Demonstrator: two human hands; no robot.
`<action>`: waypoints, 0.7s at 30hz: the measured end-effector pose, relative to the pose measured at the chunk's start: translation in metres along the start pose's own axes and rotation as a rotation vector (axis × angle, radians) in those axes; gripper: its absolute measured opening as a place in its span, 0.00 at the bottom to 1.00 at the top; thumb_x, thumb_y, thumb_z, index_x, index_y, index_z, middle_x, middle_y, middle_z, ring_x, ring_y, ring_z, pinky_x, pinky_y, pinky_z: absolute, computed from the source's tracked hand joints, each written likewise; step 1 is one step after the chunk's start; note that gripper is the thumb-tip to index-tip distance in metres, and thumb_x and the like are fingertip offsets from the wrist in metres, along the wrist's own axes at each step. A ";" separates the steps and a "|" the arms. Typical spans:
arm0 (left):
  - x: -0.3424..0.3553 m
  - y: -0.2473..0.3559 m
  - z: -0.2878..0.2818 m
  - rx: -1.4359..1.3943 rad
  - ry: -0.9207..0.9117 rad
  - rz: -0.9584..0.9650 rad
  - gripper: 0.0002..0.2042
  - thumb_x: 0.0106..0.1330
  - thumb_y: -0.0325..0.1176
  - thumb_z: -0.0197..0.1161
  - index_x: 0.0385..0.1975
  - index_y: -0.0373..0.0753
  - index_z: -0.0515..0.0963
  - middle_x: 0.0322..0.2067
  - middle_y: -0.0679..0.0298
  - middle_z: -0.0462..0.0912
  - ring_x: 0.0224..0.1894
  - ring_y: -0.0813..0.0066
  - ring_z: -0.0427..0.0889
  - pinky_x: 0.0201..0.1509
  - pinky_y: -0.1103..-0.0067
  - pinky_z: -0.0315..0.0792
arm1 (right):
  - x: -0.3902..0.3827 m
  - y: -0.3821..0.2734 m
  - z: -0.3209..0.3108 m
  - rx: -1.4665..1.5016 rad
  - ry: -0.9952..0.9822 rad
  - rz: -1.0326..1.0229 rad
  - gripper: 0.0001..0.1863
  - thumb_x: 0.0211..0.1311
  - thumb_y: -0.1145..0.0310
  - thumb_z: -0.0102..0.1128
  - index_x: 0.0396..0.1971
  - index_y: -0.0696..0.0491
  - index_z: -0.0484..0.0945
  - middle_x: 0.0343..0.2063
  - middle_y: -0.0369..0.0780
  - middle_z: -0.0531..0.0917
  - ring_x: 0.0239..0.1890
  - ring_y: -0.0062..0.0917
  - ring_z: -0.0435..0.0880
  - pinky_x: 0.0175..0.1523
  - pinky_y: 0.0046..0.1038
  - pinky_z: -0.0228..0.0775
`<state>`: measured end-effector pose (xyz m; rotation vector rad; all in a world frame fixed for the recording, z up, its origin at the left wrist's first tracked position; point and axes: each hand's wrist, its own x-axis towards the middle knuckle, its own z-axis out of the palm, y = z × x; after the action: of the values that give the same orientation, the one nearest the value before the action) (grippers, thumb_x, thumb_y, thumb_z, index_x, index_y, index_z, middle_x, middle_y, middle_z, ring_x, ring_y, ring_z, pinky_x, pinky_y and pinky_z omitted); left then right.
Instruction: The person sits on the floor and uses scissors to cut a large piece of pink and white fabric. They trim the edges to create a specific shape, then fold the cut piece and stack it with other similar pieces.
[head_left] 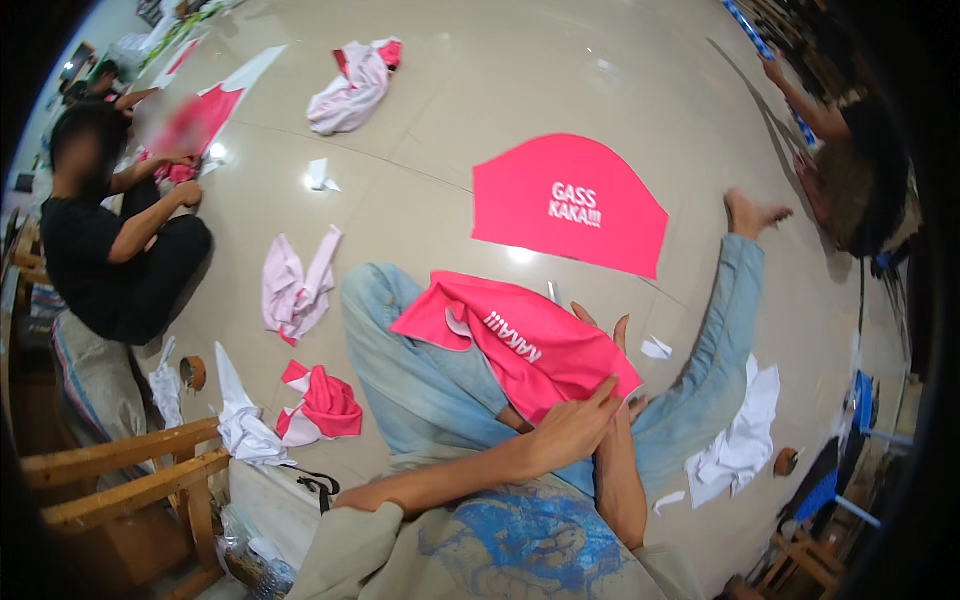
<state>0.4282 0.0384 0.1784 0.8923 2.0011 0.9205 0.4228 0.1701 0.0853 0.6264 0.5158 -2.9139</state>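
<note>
On my remote feed, hands together at pink cloth, grip unclear, glossy floor beyond it, wooden frame leftward.

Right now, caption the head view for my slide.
Left hand at its edge, right hand mostly beneath: a pink fabric piece, with another pink piece flat on the floor.

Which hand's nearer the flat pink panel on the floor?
Right. The right hand is mostly hidden under the pink cloth, fingers showing on the side toward the flat pink panel. The left hand is farther back, at the cloth's near edge.
</note>
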 end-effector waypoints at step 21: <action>-0.051 -0.056 0.018 -1.196 0.001 -0.321 0.29 0.76 0.45 0.59 0.68 0.31 0.62 0.52 0.57 0.80 0.51 0.72 0.82 0.55 0.73 0.79 | -0.013 0.031 0.042 -0.249 -0.044 -0.029 0.35 0.68 0.83 0.57 0.73 0.53 0.58 0.53 0.44 0.80 0.51 0.23 0.82 0.57 0.23 0.75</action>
<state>0.4519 -0.0259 0.1412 -0.1016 1.1519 1.5946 0.4243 0.1264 0.1174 0.5237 0.8712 -2.8167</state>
